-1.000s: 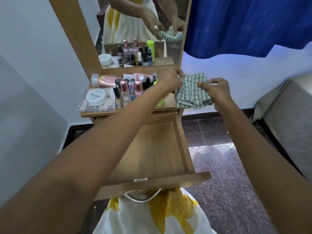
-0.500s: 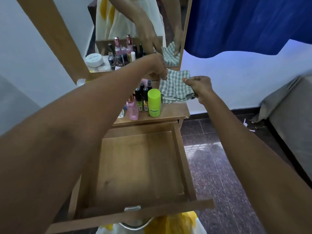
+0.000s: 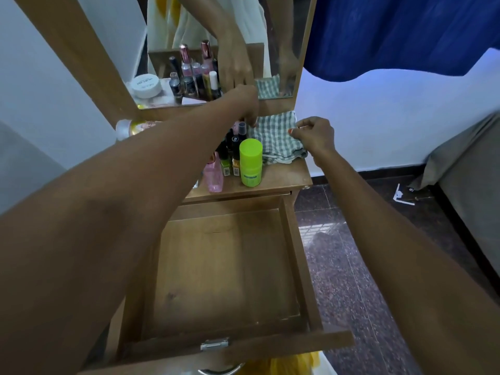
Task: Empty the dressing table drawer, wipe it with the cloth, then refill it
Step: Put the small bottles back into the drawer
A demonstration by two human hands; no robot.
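The wooden drawer (image 3: 295,255) is pulled out below the dressing table top (image 3: 284,177), and nothing lies inside it. A green-and-white checked cloth (image 3: 273,139) lies folded at the back right of the top. My left hand (image 3: 244,104) pinches its back left corner. My right hand (image 3: 315,135) pinches its right edge with curled fingers. A lime green bottle (image 3: 251,162), a pink bottle (image 3: 213,175) and several small nail polish bottles (image 3: 232,147) stand left of the cloth, partly hidden by my left arm.
A mirror (image 3: 216,50) rises behind the top and reflects the bottles and both hands. A blue curtain (image 3: 405,33) hangs at the upper right. A grey-covered bed (image 3: 470,180) stands on the right, beyond the dark tiled floor (image 3: 351,266).
The cloth has come down from the air onto the table top, with both hands still on it. The view has dropped and moved closer to the drawer.
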